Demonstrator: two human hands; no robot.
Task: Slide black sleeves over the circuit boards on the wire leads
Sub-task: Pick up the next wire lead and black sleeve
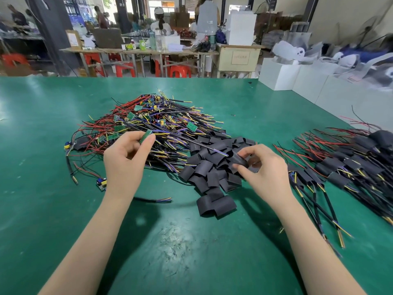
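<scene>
My left hand [127, 158] pinches a small green circuit board [145, 135] between thumb and fingers; its thin black lead [191, 142] runs right toward my other hand. My right hand [263, 167] pinches a black sleeve [239, 160] at the edge of a heap of flat black sleeves [210, 173]. The lead's tip lies close to the held sleeve's mouth. Behind my hands is a tangled pile of bare boards with red, yellow and purple wires [153, 120].
At the right lies a row of leads with sleeves over their boards [344, 167]. A loose board [101, 183] and stray wires lie at the left on the green table [180, 241]. White boxes [282, 75] stand at the far right edge. People work at benches beyond.
</scene>
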